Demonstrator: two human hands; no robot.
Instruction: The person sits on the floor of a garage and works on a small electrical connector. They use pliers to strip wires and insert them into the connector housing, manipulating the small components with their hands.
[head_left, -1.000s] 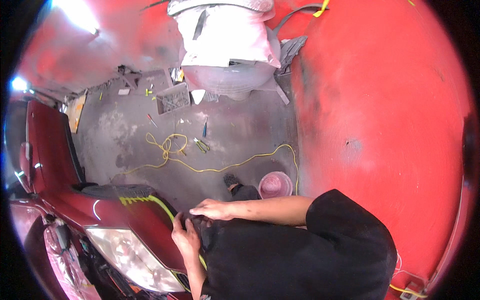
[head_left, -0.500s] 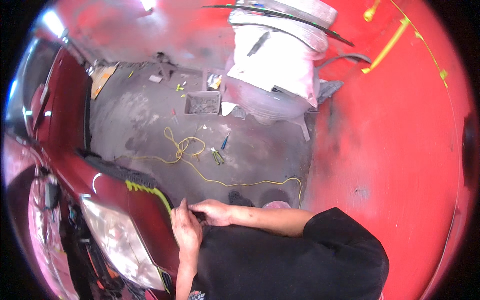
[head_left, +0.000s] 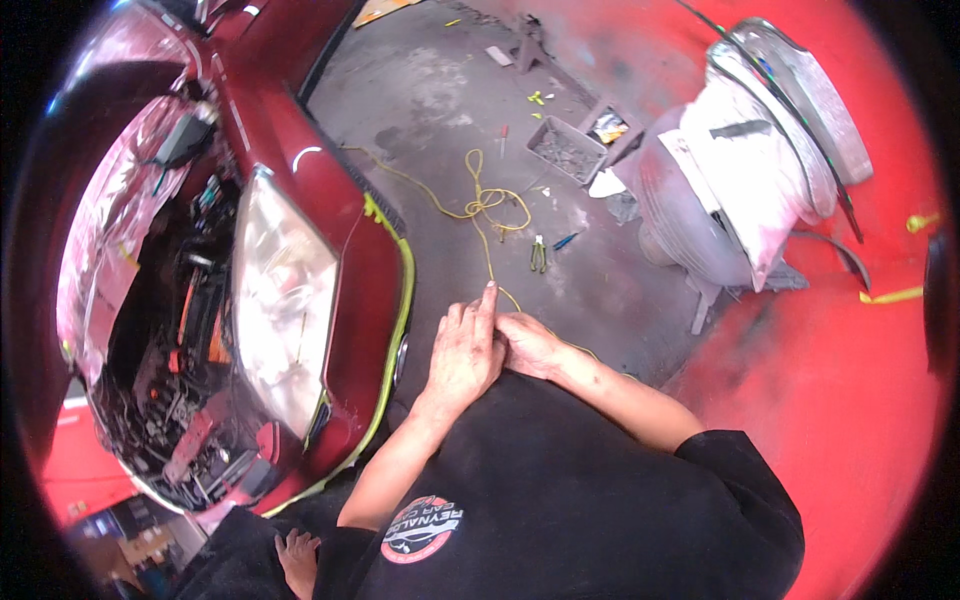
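Head view: the left hand lies flat, fingers straight and together, over the right hand, which is curled; whether either holds anything cannot be told. Both meet above a black garment, just beside the red car fender, likely bracing there. 1 yellow cord and 1 pair of pliers lie on the grey floor.
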